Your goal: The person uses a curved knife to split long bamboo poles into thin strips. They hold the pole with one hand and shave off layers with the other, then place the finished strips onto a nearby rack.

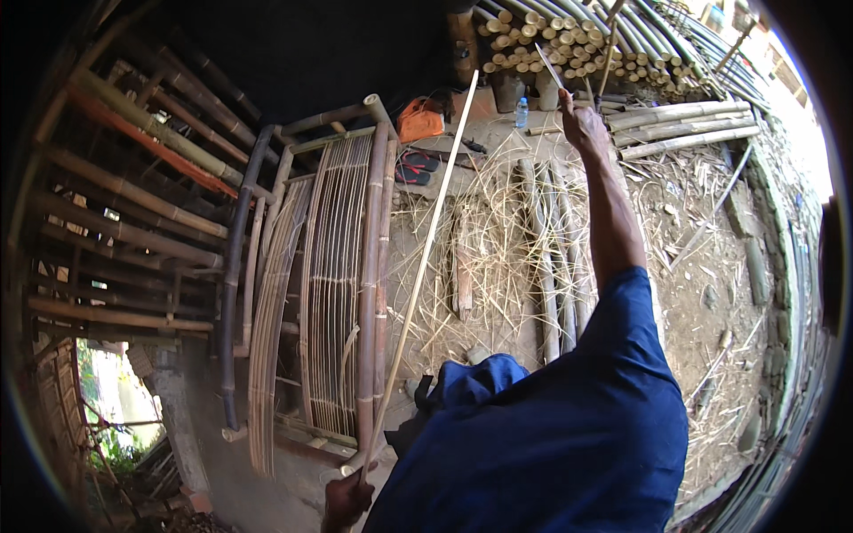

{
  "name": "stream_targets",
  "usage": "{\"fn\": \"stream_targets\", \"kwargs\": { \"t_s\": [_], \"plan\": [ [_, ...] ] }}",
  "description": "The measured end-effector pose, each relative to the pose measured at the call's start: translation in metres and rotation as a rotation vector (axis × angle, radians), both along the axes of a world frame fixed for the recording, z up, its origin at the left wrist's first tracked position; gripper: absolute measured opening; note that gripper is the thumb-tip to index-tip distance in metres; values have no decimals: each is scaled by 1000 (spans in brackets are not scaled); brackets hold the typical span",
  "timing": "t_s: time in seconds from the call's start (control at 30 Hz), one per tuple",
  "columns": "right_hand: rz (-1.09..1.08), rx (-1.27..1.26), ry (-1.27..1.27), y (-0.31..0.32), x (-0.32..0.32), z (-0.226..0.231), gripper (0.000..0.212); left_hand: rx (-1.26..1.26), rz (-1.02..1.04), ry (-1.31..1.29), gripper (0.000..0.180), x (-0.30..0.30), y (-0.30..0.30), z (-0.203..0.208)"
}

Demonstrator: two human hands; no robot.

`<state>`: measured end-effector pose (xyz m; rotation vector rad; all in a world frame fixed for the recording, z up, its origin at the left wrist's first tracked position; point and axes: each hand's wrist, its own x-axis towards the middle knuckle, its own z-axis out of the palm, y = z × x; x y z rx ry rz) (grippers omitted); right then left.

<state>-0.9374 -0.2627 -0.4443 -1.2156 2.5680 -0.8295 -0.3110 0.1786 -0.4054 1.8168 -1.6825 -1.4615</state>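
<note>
Nearest, at 6 o'clock in the head view, the left hand [345,499] sits low by the lower edge, fingers wrapped around the bottom end of a long thin bamboo strip [418,275]. The grip looks closed on the strip, though the hand is dark and partly cut off, so the finger positions are hard to read.

From that hand the strip runs up toward 12 o'clock, leaning a little to 1 o'clock, and its free tip ends near the dark shed opening. Its long axis is close to vertical in the picture. The left hand is the nearer one to it; the right is well apart from it, off toward 1 o'clock.

A blue garment [551,435] fills the 5 o'clock area, and the blue sleeve leads up along the outstretched right arm. The right hand [582,120] is raised far out at 1 o'clock, closed around the lower end of a slim, pale blade-like piece [549,67] that points up toward 11 o'clock; I cannot tell whether it is a knife or a sliver of bamboo.

Left of the strip, at 9 o'clock, a slatted bamboo panel [333,284] leans upright. Beyond, split bamboo and shavings [498,240] litter the ground. Farther off lie a pair of sandals [416,167], an orange bag [419,118], a plastic bottle [522,112], and stacked bamboo poles [569,40] at 12 o'clock.
</note>
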Motion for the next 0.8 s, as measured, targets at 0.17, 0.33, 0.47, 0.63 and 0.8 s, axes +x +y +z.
{"fn": "stream_targets", "kwargs": {
  "t_s": [0.17,0.33,0.47,0.63,0.8],
  "plan": [
    [465,-171,3,60,139,-42,72,-152,9,185,37,-78,-108,-17],
    [1003,-123,21,187,292,-64,69,-150,116,372,53,-114,-205,-39],
    [1026,-362,-52,206,323,-79,73,-200,228,511,66,-127,-210,-45],
    [686,-112,-175,109,258,-99,76,-75,24,509,73,-118,-161,-16],
    [387,-115,-52,42,144,-60,87,-124,-189,169,66,-69,-85,-12]
  ]
}}
